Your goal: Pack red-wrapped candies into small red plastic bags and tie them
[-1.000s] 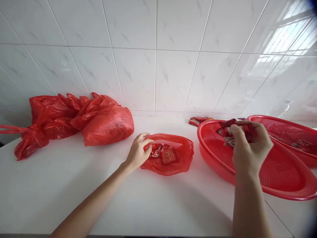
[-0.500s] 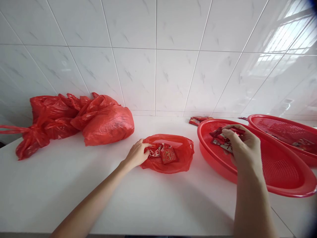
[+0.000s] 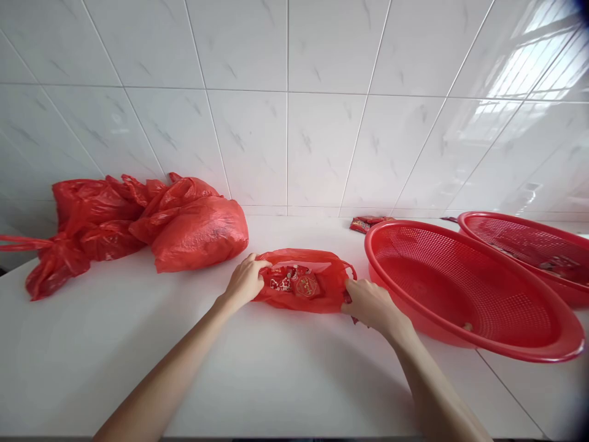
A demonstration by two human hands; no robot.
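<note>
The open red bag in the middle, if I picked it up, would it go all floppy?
Probably, yes: the open red bag looks like thin, wrinkly plastic, and its rim crumples by the left hand. It may be quite light, since only a few small packets show inside. Those packets lie loose, so they might slide together if it tips.

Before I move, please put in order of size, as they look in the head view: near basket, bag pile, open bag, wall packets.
Largest: near basket and bag pile, too alike to rank.
Next: open bag.
Smallest: wall packets.
</note>
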